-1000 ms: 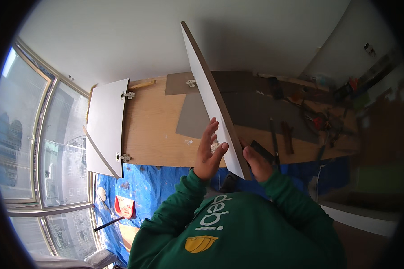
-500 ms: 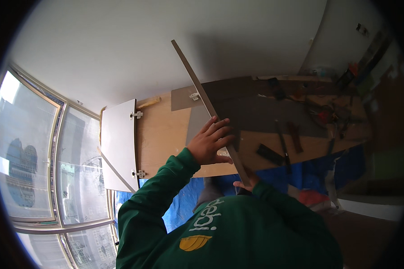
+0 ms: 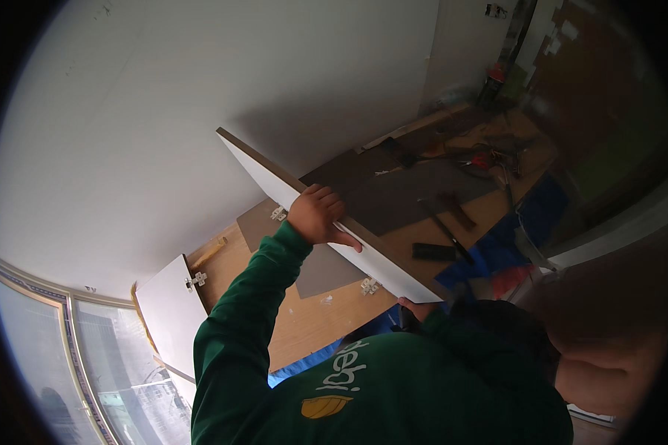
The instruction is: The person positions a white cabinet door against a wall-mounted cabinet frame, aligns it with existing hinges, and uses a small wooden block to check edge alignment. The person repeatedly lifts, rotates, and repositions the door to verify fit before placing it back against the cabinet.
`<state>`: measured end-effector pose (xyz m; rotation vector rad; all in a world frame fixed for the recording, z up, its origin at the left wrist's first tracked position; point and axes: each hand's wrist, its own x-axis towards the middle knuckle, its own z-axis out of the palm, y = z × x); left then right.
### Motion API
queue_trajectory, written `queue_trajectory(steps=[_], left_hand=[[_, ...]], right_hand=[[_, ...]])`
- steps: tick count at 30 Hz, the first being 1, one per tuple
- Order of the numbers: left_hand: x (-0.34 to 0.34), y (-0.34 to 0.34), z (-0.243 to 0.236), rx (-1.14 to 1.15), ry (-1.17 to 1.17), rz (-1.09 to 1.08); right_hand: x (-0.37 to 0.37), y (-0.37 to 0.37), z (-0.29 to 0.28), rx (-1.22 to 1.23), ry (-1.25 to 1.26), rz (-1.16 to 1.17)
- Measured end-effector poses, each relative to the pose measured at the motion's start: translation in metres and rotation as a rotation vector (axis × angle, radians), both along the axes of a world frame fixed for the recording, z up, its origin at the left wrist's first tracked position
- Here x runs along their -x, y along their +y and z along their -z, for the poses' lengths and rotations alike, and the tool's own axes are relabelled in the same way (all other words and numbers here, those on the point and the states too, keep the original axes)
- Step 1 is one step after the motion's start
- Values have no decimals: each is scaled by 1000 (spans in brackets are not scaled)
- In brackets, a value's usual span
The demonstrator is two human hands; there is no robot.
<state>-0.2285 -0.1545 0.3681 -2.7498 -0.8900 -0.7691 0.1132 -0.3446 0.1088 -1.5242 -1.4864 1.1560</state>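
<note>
A white cabinet door panel [image 3: 263, 178] with a brown edge stands tilted over the workbench, its long edge turned up towards me. My left hand [image 3: 315, 213] grips that upper edge near the middle, fingers over the top and thumb along the white face. At the near end my right hand [image 3: 418, 308] holds the corner; its thumb shows and its other fingers are mostly hidden. Two metal hinges, one [image 3: 278, 213] farther off and one [image 3: 369, 285] nearer, show along the panel's lower side.
Another white panel [image 3: 172, 300] with a hinge lies at the bench's left end. Grey-brown boards [image 3: 423, 189] cover part of the wooden bench top [image 3: 304, 326]. A dark block [image 3: 433, 252], a long thin tool [image 3: 445, 231] and tangled tools [image 3: 490, 159] lie rightward. Blue sheeting [image 3: 490, 248] hangs below.
The panel has turned so its white face shows, and its far end has swung left and down. My left hand has shifted onto its top edge. The whole view has swung to the right.
</note>
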Motion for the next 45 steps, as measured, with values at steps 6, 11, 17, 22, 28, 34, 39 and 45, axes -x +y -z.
queue_trajectory(steps=[6,11,17,22,28,34,39,45], left_hand=[[20,39,-57,-233,-249,-13],[34,-1,-127,-373,-376,-171],[71,-44,-210,-250,-770,-412],[101,-80,-210,60,-1036,-575],[127,-103,-125,176,-1339,-560],[145,-100,-19,74,-1444,-537],[171,-95,44,212,-1481,-603],[163,-80,66,124,-1532,-695]], right_hand=[[-10,47,-106,-18,87,141],[-41,56,-245,-203,-12,104],[-47,76,-455,-591,-1,246],[-14,99,-577,-963,-347,85],[63,86,-610,-841,-692,-168],[122,69,-582,-988,-798,-330],[154,66,-559,-982,-827,-424],[160,74,-536,-931,-844,-442]])
